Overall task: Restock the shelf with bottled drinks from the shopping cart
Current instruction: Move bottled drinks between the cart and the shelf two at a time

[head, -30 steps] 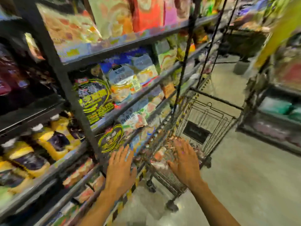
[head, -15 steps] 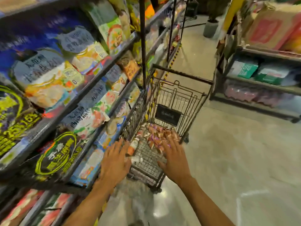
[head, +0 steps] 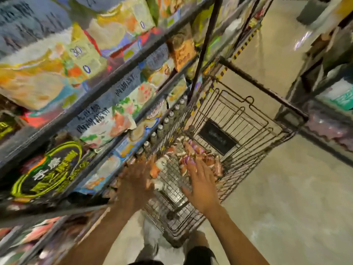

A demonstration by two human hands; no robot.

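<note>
A wire shopping cart point(head: 254, 131) stands in the aisle, close against the shelf unit on the left. Several small bottled drinks point(head: 200, 155) with orange and purple labels lie heaped on its floor. My left hand point(head: 136, 180) is blurred, fingers spread, over the cart's near left side above a white-labelled bottle point(head: 161, 165). My right hand point(head: 200, 182) reaches into the cart with straight fingers, its tips at the bottle heap. Neither hand grips anything. A row of white-capped bottles point(head: 162, 125) stands on a shelf just left of the cart.
The dark metal shelves point(head: 107, 87) on the left hold snack bags and packets. Another shelf unit point(head: 328, 104) with packaged goods stands at the right. Pale concrete floor point(head: 286, 207) lies right of the cart. My legs and shoes show at the bottom.
The view has swung down and closer to the cart. Both hands have moved forward over its basket, the right one reaching the bottle heap.
</note>
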